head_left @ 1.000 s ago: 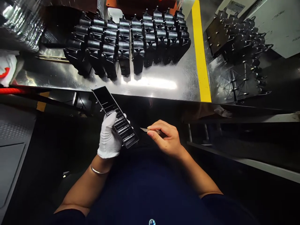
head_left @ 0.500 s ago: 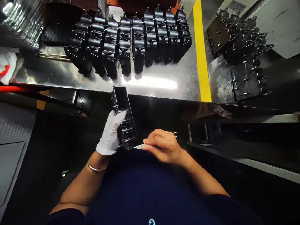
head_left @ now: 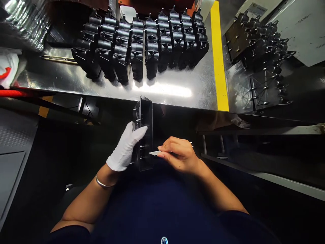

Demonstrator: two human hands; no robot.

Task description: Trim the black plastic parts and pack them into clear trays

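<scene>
My left hand (head_left: 126, 145), in a white glove, is closed around a long black plastic housing (head_left: 147, 135) with ribs or pins inside. The thumb lies over the housing's near side wall; the other fingers are hidden behind it. The part stands lengthwise in front of me, below the bench edge. Between the thumb and fingers of my bare right hand (head_left: 179, 154) is a knife with a thin pale blade (head_left: 153, 153). Its tip points left at the housing's lower right edge; whether it touches, I cannot tell. Most of the handle is hidden in the palm.
Rows of similar black housings (head_left: 137, 47) stand on the shiny metal bench (head_left: 106, 88). Yellow tape (head_left: 219, 67) crosses the bench, with more black parts (head_left: 264, 64) stacked to its right. Clear plastic bags (head_left: 27, 23) lie at the upper left. A metal rail (head_left: 254, 173) runs at the lower right.
The housing has shifted right and turned more upright in my left hand. My right hand has risen slightly, and the blade has moved from the lower corner up along the right edge.
</scene>
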